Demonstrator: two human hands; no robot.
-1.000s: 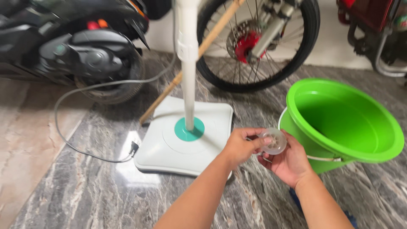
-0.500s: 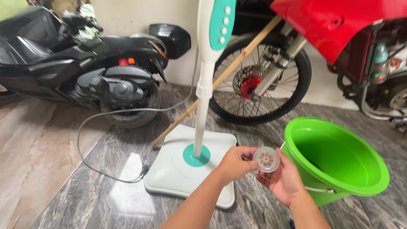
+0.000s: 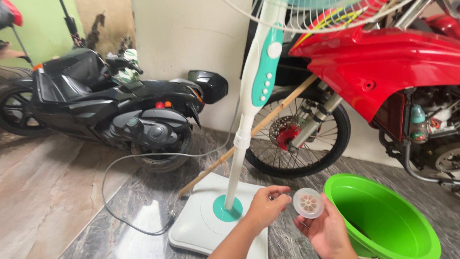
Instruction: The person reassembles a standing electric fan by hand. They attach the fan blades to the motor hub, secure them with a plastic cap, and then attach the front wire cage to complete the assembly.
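Note:
My right hand [image 3: 327, 230] holds a small round clear plastic cap [image 3: 308, 203] on its fingertips, palm up. My left hand [image 3: 266, 206] is just left of the cap, fingers curled and touching its edge. Both hands hover over the white square base [image 3: 201, 229] of a standing fan, whose white and teal pole [image 3: 249, 110] rises right behind them. The fan's wire grille [image 3: 306, 14] shows at the top edge. A bright green plastic basin [image 3: 383, 216] sits on the floor just right of my right hand.
A red motorcycle [image 3: 383, 62] stands behind the basin, its front wheel [image 3: 297, 134] beside the fan pole. A black scooter [image 3: 110, 105] is parked at left. A grey power cord [image 3: 129, 192] loops over the marble floor. A wooden stick [image 3: 249, 132] leans against the wheel.
The view has tilted upward, showing more of the fan pole, grille and motorcycles. My hands still hold the round cap, now low in the picture.

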